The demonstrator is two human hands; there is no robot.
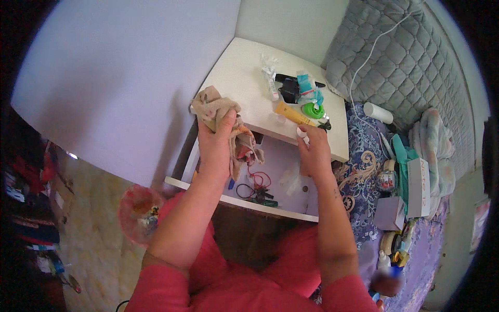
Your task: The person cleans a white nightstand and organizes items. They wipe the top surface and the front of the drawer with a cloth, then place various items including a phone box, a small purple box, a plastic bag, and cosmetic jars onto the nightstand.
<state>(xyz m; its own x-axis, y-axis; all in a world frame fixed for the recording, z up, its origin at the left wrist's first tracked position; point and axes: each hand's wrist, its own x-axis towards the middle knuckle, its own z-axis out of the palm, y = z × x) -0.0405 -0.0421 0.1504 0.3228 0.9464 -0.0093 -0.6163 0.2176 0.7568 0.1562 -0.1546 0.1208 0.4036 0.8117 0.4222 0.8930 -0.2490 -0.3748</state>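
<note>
My left hand [218, 142] grips a crumpled beige patterned cloth [214, 106] above the left part of an open drawer [269, 212]. At the front edge of the white cabinet top [241, 78], my right hand [315, 150] holds a small white round object [301, 132] between thumb and fingers. Just beyond it lie a yellow tube [292, 113], a green round item [313, 110] and black hair clips or similar items [289, 89]. A clear plastic packet [269, 76] lies farther back. Inside the drawer are cords with black ends [260, 192] and a clear plastic bag [289, 182].
A bed with a purple patterned cover [360, 183] adjoins the cabinet's right side, holding a white box [418, 187], jars and a white cylinder [378, 113]. A red translucent bin [130, 218] stands on the floor at left. A wall [128, 78] borders the cabinet's left side.
</note>
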